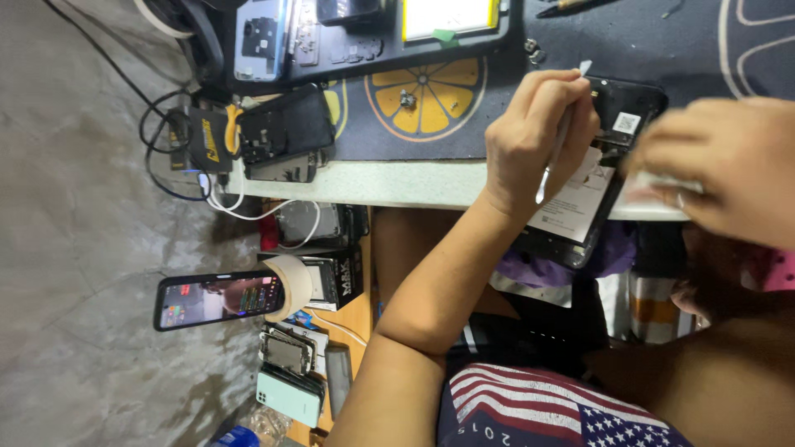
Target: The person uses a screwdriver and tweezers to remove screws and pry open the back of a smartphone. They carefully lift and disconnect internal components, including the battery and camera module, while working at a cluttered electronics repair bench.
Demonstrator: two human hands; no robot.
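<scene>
At the far left, a lit phone [217, 300] stands propped beside a roll of tape [290, 285], with a stack of other phones [290, 377] lying below it on a wooden shelf. Above them, at the tabletop [397, 184] edge, sits a black device with yellow trim [199, 139], white and black cables running from it, and beside it a dark phone frame [286, 132]. Further along, a dark mat [431, 99] with an orange-slice pattern covers the tabletop, and a tray of phone parts [364, 33] lies at its upper edge. Right of the middle, the left hand [538, 136] has its grip closed around a thin metal tool [563, 132], whose pale tip points up near the top of an opened black phone [604, 165]. That phone lies on the tabletop with its lower end hanging over the edge, its battery with a white label showing. At the far right, the blurred right hand [729, 165] rests on the phone's side, fingers pressed against a pale strip; its grip cannot be told clearly.
</scene>
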